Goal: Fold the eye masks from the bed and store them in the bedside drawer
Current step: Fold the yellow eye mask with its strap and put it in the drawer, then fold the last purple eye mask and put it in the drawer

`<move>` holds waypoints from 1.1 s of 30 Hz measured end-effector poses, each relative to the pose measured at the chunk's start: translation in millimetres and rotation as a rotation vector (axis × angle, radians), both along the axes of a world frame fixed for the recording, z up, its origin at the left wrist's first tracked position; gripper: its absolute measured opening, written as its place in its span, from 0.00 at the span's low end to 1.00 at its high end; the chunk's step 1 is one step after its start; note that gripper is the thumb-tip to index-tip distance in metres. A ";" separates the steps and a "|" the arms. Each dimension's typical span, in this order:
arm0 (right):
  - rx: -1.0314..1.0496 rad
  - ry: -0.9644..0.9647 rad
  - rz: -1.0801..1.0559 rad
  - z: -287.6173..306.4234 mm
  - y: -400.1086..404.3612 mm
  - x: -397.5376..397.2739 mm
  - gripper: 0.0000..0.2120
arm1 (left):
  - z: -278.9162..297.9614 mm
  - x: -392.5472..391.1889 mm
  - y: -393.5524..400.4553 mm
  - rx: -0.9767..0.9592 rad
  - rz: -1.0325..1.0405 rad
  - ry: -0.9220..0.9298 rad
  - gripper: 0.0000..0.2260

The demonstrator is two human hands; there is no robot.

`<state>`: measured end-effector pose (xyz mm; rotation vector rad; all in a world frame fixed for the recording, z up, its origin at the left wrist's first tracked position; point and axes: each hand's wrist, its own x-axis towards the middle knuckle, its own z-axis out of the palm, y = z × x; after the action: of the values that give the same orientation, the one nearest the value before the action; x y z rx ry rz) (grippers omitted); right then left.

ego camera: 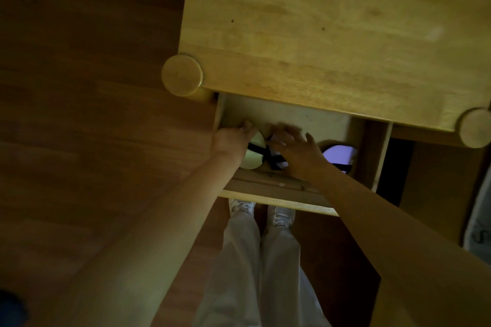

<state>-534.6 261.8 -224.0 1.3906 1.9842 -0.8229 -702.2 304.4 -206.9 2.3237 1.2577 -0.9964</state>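
The bedside drawer stands pulled out below the wooden nightstand top. Folded eye masks lie inside it: a pale yellow-green mask at the left, a white one with black straps in the middle, and a lilac mask at the right. My left hand rests on the left side of the yellow-green mask, by the drawer's left wall. My right hand lies spread over the middle mask, fingers apart and blurred. Whether either hand grips a mask is hidden.
Round wooden post tops mark the nightstand's front corners. Brown wood floor lies to the left. My legs in light trousers and white shoes stand just in front of the drawer. A dark gap and bed edge sit at the right.
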 end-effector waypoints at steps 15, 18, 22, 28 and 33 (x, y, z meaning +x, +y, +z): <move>0.054 0.152 -0.315 7.1 -14.0 13.2 0.32 | -10.9 -1.4 7.1 0.048 -0.016 0.105 0.16; 0.041 0.212 -0.351 20.1 -14.6 13.0 0.32 | 2.6 -1.7 3.0 0.081 -0.015 0.002 0.16; 0.028 0.358 -0.569 63.7 -6.9 13.9 0.26 | 51.4 -7.5 6.4 0.099 0.116 -0.366 0.14; 0.105 0.504 -0.673 196.3 11.7 31.1 0.15 | 176.6 -12.5 24.8 -0.014 0.365 -0.642 0.09; 0.246 0.587 -0.696 347.5 12.4 52.8 0.15 | 328.0 5.1 34.8 0.133 0.340 -0.675 0.10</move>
<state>-481.9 274.3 123.5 2.2461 2.0593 -1.4636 -697.1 339.2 121.0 2.1413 1.3646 -0.0025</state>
